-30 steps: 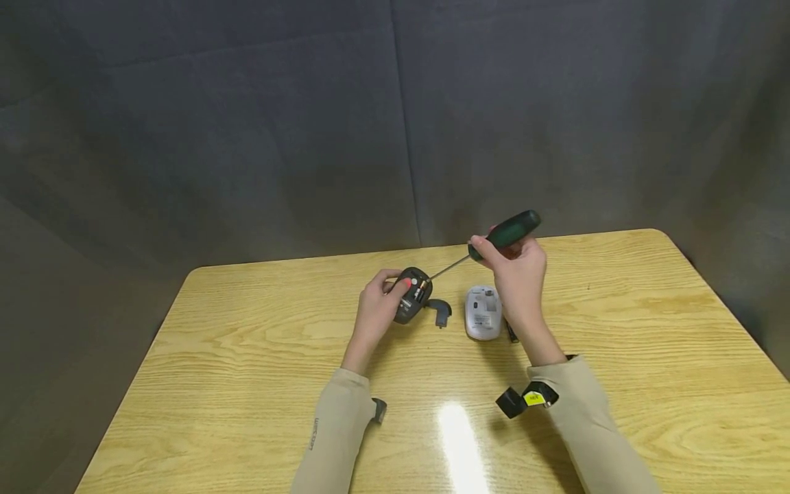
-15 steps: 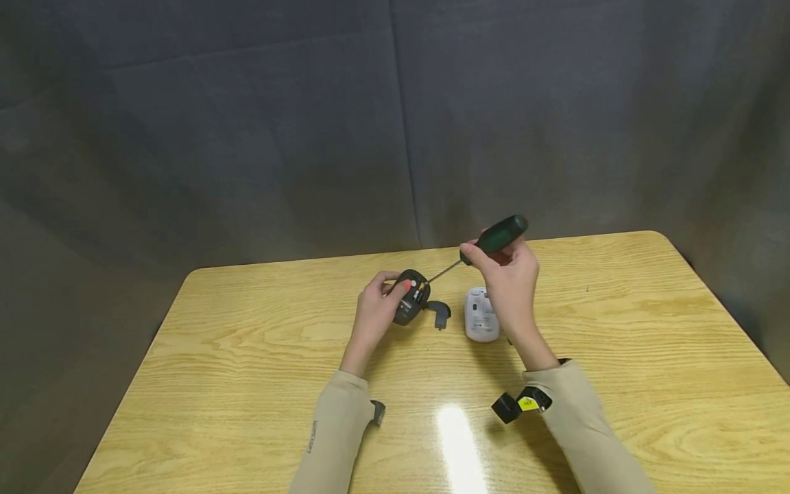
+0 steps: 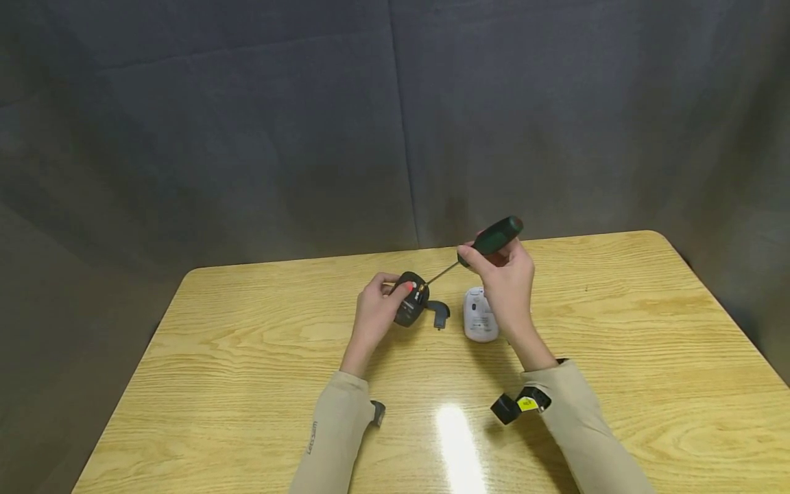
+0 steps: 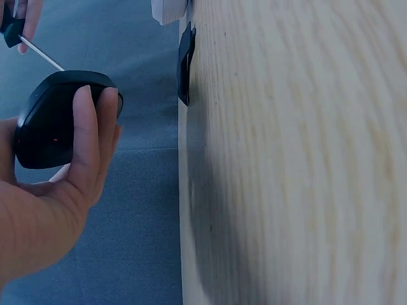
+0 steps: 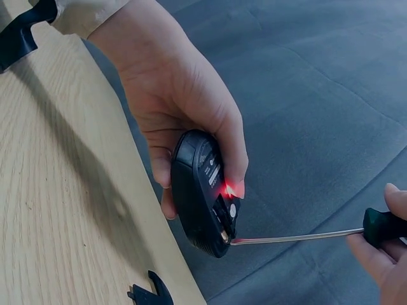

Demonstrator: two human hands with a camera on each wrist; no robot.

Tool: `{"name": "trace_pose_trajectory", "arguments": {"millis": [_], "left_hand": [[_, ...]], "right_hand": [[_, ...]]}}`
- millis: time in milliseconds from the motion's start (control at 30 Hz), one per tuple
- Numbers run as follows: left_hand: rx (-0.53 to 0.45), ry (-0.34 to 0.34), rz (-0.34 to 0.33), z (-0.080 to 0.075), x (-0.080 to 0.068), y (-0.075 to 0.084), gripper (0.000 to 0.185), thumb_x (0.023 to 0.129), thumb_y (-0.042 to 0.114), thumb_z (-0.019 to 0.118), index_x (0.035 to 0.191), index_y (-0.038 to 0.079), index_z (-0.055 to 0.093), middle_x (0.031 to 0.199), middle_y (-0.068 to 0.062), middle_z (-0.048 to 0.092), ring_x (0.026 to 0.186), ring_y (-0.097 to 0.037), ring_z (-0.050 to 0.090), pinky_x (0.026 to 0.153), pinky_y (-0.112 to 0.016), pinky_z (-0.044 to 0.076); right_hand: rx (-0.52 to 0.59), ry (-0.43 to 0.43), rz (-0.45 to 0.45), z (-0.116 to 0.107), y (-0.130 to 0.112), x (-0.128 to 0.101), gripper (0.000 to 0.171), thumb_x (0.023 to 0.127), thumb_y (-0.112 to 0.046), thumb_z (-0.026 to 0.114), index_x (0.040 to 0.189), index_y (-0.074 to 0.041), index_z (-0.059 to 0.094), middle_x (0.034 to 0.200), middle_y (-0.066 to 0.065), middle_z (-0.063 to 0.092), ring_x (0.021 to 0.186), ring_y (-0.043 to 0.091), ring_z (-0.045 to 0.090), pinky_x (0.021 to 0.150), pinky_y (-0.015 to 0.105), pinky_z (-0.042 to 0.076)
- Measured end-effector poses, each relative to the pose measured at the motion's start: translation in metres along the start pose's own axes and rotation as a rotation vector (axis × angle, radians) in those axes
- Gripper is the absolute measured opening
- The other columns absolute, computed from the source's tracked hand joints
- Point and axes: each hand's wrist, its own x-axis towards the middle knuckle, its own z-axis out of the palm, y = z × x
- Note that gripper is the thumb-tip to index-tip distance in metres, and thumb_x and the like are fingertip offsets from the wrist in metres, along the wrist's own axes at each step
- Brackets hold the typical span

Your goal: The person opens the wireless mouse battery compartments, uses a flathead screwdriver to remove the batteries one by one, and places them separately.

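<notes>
My right wrist view shows what the head view cannot: the screwdriver (image 5: pixel 299 239) tip sits in the open battery bay at the lower end of the black mouse (image 5: pixel 202 190), beside a battery end, and a red light glows under my left thumb. The left wrist view shows only the mouse's smooth top with my fingers (image 4: pixel 86 136) wrapped over it. From the head view, I hold the mouse tilted up off the counter (image 3: pixel 247 357), near the middle of its far edge. My left hand (image 3: pixel 375 314) is curled around the mouse, gripping it. My right hand (image 3: pixel 507 278) is closed on the screwdriver's green handle, shaft slanting down left to the mouse. The cover (image 3: pixel 438 311) lies on the counter just right of the mouse, and a white mouse (image 3: pixel 479 314) lies upside down beside it, under my right hand.
</notes>
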Motion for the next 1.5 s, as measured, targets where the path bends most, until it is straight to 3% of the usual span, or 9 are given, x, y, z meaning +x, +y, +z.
{"name": "trace_pose_trajectory", "arguments": {"millis": [233, 500, 767, 900, 1000, 1167, 1500], "left_hand": [[0.007, 0.003, 0.01, 0.0, 0.001, 0.0, 0.037, 0.097, 0.021, 0.068, 0.124, -0.003, 0.065, 0.099, -0.018, 0.07, 0.079, -0.02, 0.068, 0.063, -0.024, 0.053], [0.001, 0.007, 0.01, -0.001, 0.0, 0.003, 0.036, 0.096, 0.021, 0.068, 0.125, -0.002, 0.065, 0.103, -0.019, 0.069, 0.081, -0.02, 0.067, 0.065, -0.025, 0.053], [-0.015, 0.007, 0.005, -0.002, -0.001, 0.004, 0.041, 0.096, 0.023, 0.067, 0.127, -0.003, 0.062, 0.105, -0.02, 0.069, 0.088, -0.025, 0.068, 0.07, -0.028, 0.055], [0.007, 0.014, 0.022, 0.002, -0.001, 0.004, 0.04, 0.096, 0.024, 0.067, 0.126, -0.002, 0.061, 0.105, -0.02, 0.07, 0.09, -0.027, 0.069, 0.071, -0.031, 0.057], [0.026, 0.035, 0.029, 0.006, 0.0, 0.004, 0.039, 0.097, 0.024, 0.068, 0.125, -0.002, 0.062, 0.103, -0.019, 0.07, 0.088, -0.027, 0.071, 0.07, -0.032, 0.058], [0.065, 0.069, 0.055, 0.009, 0.0, 0.007, 0.04, 0.097, 0.023, 0.067, 0.127, -0.002, 0.062, 0.104, -0.019, 0.069, 0.088, -0.029, 0.071, 0.07, -0.035, 0.06], [0.077, 0.094, 0.06, 0.009, 0.0, 0.008, 0.035, 0.096, 0.022, 0.069, 0.123, 0.002, 0.065, 0.101, -0.017, 0.069, 0.086, -0.027, 0.071, 0.069, -0.034, 0.059]], "right_hand": [[0.003, -0.053, 0.007, -0.001, -0.003, -0.001, 0.032, 0.091, -0.013, 0.082, 0.112, 0.004, 0.064, 0.095, -0.008, 0.075, 0.091, 0.015, 0.07, 0.081, 0.024, 0.055], [0.039, -0.02, -0.014, 0.0, -0.001, -0.001, 0.032, 0.09, -0.009, 0.081, 0.111, 0.008, 0.064, 0.094, -0.007, 0.075, 0.086, 0.014, 0.07, 0.078, 0.023, 0.057], [0.294, 0.059, 0.059, 0.001, 0.004, 0.002, 0.019, 0.092, -0.002, 0.078, 0.104, -0.006, 0.065, 0.097, 0.007, 0.073, 0.089, 0.017, 0.076, 0.082, 0.032, 0.06], [0.223, 0.052, -0.034, 0.002, 0.003, 0.0, 0.018, 0.091, -0.003, 0.079, 0.104, -0.006, 0.067, 0.096, 0.004, 0.075, 0.085, 0.015, 0.075, 0.079, 0.029, 0.06], [0.165, 0.008, -0.132, 0.003, 0.003, -0.002, 0.02, 0.09, -0.001, 0.079, 0.104, 0.003, 0.066, 0.095, 0.003, 0.077, 0.085, 0.015, 0.074, 0.078, 0.027, 0.06], [0.202, -0.038, -0.19, 0.002, 0.003, -0.002, 0.023, 0.091, 0.005, 0.076, 0.107, 0.013, 0.061, 0.096, 0.007, 0.078, 0.09, 0.018, 0.076, 0.081, 0.028, 0.059], [0.222, -0.023, -0.141, 0.0, 0.004, -0.001, 0.021, 0.089, 0.006, 0.076, 0.103, -0.007, 0.068, 0.095, 0.002, 0.078, 0.088, 0.014, 0.076, 0.078, 0.026, 0.059]]}}
